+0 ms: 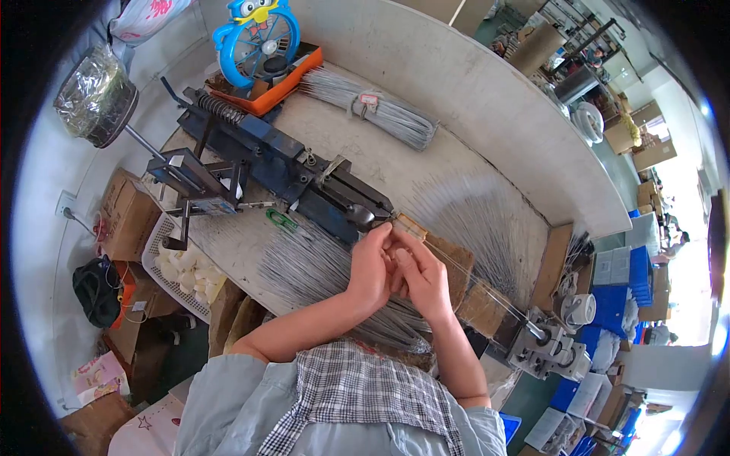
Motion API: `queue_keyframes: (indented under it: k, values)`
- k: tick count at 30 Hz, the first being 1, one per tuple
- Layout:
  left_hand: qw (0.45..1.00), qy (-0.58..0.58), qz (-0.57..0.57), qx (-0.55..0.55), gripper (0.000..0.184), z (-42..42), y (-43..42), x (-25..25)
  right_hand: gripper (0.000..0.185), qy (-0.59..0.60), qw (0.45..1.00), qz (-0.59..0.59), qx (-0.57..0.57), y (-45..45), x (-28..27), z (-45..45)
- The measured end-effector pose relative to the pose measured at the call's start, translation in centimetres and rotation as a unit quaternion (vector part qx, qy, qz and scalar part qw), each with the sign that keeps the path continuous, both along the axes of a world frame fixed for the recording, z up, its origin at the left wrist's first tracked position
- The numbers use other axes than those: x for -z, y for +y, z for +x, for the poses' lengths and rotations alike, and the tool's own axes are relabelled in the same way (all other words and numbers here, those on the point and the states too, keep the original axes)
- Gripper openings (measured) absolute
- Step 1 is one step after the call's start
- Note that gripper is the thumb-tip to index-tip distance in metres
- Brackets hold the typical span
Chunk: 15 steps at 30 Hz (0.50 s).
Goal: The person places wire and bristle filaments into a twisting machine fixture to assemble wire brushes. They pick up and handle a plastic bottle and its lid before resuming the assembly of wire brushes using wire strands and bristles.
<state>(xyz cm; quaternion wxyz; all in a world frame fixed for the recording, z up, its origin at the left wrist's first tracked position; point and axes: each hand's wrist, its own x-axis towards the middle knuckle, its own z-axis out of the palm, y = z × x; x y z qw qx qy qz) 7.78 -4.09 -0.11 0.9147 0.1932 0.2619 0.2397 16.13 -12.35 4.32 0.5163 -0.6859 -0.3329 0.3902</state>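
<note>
My left hand (371, 267) and my right hand (423, 277) meet at the near end of a dark blue metal bench machine (304, 171). Fingers of both hands are bent and pinched together; what they hold is too small to make out. Thin strands (487, 287) run from near my fingertips to a metal clamp device (549, 351) at the right. Loose grey wires (304, 262) lie left of my hands, and more wires (471, 209) fan out beyond the right one. Brown blocks (450, 266) sit under the strands.
A tied wire bundle (388, 118) lies at the back, near an orange tray (262, 95) and a blue toy-like fan (262, 45). At the left are a lamp-like stand (190, 182) and a white basket (182, 292). A low wall (487, 91) curves behind the table.
</note>
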Motion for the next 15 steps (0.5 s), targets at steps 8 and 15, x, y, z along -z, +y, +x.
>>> queue_keyframes:
  k: [8,15]
  values:
    - [0.994,-0.034,0.045,-0.096,0.017,1.4,-0.7,-1.2,0.039,-0.115,0.992,-0.029,0.051,-1.1,-0.2,0.8]
    - [0.993,-0.015,0.058,-0.1,0.017,1.5,-0.9,-1.1,0.04,-0.151,0.987,-0.015,0.043,-0.9,0.1,1.2]
